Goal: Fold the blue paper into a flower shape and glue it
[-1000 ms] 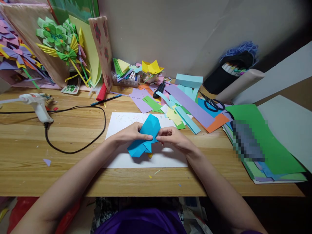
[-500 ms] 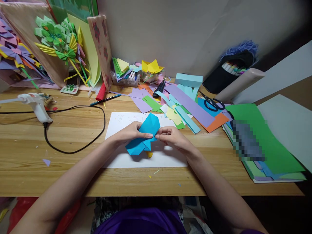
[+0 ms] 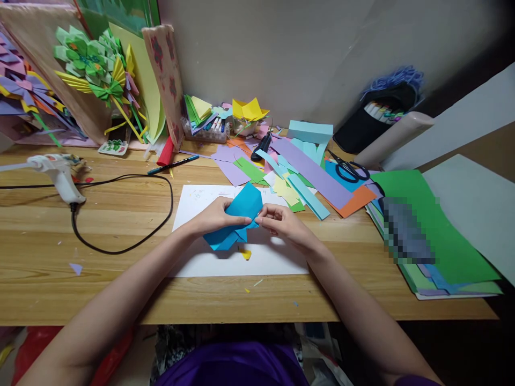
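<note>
A piece of folded blue paper [image 3: 244, 202] is held up over a white sheet [image 3: 277, 262] on the table. My left hand [image 3: 217, 215] grips its left side, the thumb lying across the front and the other fingers hidden behind. At the paper's right edge, the fingertips of my right hand [image 3: 278, 221] pinch a small corner. Several creases and flaps show along the lower part of the blue paper. Just beneath it, a small yellow piece [image 3: 246, 254] rests on the white sheet.
On the left lies a white glue gun [image 3: 60, 174] with a looping black cord [image 3: 172, 198]. Coloured paper scraps [image 3: 309, 171] and black scissors [image 3: 348, 169] are spread behind my hands. A green paper stack [image 3: 446, 230] lies right. Paper flowers [image 3: 86, 56] stand back left.
The blue paper has tilted a little and shifted slightly left and up in the view. Both hands keep their hold on it, and more of the yellow piece shows below.
</note>
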Available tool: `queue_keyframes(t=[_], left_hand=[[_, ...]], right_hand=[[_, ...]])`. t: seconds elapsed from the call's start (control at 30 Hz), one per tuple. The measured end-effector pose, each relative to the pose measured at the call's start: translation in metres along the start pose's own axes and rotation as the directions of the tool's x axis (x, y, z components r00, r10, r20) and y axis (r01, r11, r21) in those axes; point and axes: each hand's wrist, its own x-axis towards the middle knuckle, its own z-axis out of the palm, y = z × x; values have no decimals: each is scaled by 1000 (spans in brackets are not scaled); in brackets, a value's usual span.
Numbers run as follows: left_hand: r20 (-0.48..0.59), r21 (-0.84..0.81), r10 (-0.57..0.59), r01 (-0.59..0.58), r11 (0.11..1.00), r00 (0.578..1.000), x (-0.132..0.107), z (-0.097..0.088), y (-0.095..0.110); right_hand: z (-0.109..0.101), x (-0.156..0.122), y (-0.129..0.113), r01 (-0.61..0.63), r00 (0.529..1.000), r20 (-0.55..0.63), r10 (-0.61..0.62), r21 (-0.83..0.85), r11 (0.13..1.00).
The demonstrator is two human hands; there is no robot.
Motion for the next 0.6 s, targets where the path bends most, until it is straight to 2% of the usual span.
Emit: queue_keyframes(t=[0.17,0.27,0.37,0.5,0.6], left_hand=[[14,-15,0,0,1000,1000,0,1,0],[17,-48,-34,35,998,999,-1,3,0],[-26,-92,-87,84,992,996,0,5,0],[-93,-90,-130,122,988,987,-1,5,3],[-74,-92,-124,117,989,989,-1,5,4]], right_hand=[[1,1,1,9,1000,-17,-8,11,1000],[4,0,1,8,999,-38,-5,67,998],[4,0,-2,-36,999,-3,36,110,993],[1,0,-3,-35,994,99,36,-10,999],[-2,1,0,19,993,118,-11,-63,998]])
